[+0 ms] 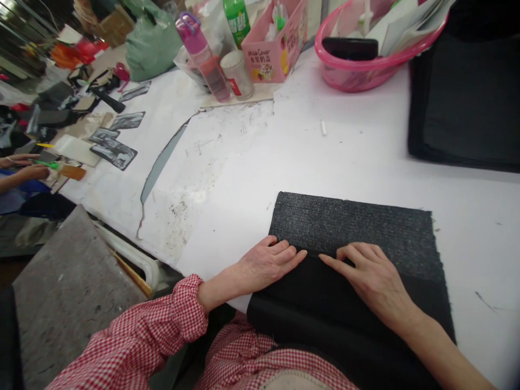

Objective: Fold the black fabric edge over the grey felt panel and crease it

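Note:
A piece of black fabric [357, 227] lies on the white table [284, 157] in front of me, its near part hanging over the table edge toward my lap. My left hand [264, 265] rests flat on the fabric's left side, fingers stretched out and close together. My right hand [369, 276] lies on the fabric beside it, fingers pressing down along a line where the coarse grey-black upper part meets the smoother black lower part. The fingertips of both hands nearly meet. Neither hand holds anything.
A stack of black fabric [467, 103] sits at the far right. A pink basket [365, 65], a pink carton [276, 49], a pink bottle [203, 54], a white cup [238, 73] and a green bottle [238, 19] stand at the back. Another person's hands [24, 168] work at the far left. A small white chalk [324, 128] lies mid-table.

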A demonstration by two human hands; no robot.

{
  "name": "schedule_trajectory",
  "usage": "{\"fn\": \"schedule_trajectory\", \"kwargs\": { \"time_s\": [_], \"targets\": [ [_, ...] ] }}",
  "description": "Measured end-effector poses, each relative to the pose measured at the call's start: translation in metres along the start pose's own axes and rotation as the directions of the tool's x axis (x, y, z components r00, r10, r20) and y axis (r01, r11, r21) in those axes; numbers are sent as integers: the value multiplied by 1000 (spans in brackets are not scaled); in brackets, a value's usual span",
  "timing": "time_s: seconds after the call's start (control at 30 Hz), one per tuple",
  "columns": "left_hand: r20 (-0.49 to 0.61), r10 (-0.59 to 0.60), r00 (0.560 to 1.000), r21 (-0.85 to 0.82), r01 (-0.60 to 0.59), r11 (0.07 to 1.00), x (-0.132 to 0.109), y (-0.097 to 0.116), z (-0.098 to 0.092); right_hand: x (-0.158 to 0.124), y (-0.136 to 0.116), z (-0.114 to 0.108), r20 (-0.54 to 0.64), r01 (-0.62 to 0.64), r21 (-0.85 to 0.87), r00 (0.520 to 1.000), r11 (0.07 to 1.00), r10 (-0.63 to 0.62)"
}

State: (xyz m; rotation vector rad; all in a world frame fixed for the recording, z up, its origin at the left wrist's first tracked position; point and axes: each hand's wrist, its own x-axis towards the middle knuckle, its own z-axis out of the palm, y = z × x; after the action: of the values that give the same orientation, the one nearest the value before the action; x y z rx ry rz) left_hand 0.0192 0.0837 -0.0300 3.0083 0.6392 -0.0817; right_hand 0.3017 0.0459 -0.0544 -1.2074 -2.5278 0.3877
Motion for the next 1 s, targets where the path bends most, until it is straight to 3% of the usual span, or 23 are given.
{"fn": "schedule_trajectory", "kwargs": {
  "time_s": [0.3,0.57,1.0],
  "targets": [
    [-5,39,999,-39,-39,998,11,0,-2,-12,6,-2,-12,-23,6,1000,1000,23],
    [89,78,993,-23,-76,997,24,5,-9,-13,3,-2,-26,-33,26,999,999,33],
    [109,109,988,-32,-107,994,38,11,-7,-39,18,-15,-28,-81,49,996,996,82]
  ]
}}
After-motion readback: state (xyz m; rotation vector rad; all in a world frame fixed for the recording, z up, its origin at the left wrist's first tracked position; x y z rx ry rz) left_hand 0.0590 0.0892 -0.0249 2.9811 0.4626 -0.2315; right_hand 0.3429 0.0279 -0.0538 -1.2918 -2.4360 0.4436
